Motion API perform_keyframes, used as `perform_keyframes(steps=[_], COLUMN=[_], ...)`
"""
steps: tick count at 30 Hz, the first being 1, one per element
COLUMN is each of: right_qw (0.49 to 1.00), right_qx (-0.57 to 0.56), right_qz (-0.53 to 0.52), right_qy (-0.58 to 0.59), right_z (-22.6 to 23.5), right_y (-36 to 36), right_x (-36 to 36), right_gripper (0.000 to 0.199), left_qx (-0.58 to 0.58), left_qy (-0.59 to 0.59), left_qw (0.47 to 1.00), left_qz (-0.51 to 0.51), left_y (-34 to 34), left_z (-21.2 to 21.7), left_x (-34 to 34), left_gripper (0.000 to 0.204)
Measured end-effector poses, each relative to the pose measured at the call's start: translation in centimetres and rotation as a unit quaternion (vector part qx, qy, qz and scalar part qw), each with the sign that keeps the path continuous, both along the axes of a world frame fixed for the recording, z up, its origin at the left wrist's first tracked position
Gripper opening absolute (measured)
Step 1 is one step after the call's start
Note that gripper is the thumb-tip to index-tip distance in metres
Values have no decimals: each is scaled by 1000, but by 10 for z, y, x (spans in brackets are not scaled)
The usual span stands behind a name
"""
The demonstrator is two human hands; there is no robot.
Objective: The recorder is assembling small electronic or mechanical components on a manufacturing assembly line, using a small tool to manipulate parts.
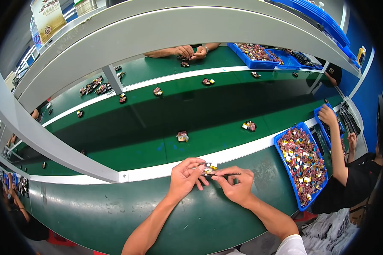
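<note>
My left hand (184, 177) pinches a small electronic assembly (210, 165) with a white and yellow block on it, held above the green worktop (166, 214). Between the fingers of my right hand (237, 187) is a thin black pointed tool (230, 174); its tip meets the assembly, and its exact kind cannot be made out. Fingers hide part of the assembly. On the green conveyor belt (153, 148) beyond my hands lie similar small assemblies, one (182, 136) straight ahead and another (249, 126) to its right.
A blue tray (278, 146) heaped with small parts stands to my right. Beside it a co-worker's arm (338, 153) reaches over another blue tray. Across the belt, another person's hands (191, 52) handle a part. A grey beam (166, 29) spans overhead, with a curved post (59, 140) at left.
</note>
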State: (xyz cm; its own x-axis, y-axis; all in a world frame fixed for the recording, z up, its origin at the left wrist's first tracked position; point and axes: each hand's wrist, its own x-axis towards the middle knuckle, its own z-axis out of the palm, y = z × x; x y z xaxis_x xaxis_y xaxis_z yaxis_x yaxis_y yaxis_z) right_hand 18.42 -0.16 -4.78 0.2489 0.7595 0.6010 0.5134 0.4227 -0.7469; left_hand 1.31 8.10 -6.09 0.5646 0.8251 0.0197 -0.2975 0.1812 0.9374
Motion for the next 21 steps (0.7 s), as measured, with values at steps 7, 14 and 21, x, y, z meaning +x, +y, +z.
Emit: perform_keyframes(steps=[7, 14, 21], right_qw=[992, 991, 983], right_qx=[56, 62, 97], right_qz=[28, 20, 25], right_qy=[-109, -120, -154], right_z=[5, 9, 1], right_y=[1, 2, 2], right_x=[2, 2, 2], right_gripper=[15, 16, 19], left_qx=[8, 13, -1], left_qy=[24, 24, 39], left_qw=[1000, 1000, 999], left_qz=[2, -12, 3], left_y=[-1, 0, -3], left_z=[1, 2, 3], left_x=[2, 1, 3], left_gripper=[22, 26, 25])
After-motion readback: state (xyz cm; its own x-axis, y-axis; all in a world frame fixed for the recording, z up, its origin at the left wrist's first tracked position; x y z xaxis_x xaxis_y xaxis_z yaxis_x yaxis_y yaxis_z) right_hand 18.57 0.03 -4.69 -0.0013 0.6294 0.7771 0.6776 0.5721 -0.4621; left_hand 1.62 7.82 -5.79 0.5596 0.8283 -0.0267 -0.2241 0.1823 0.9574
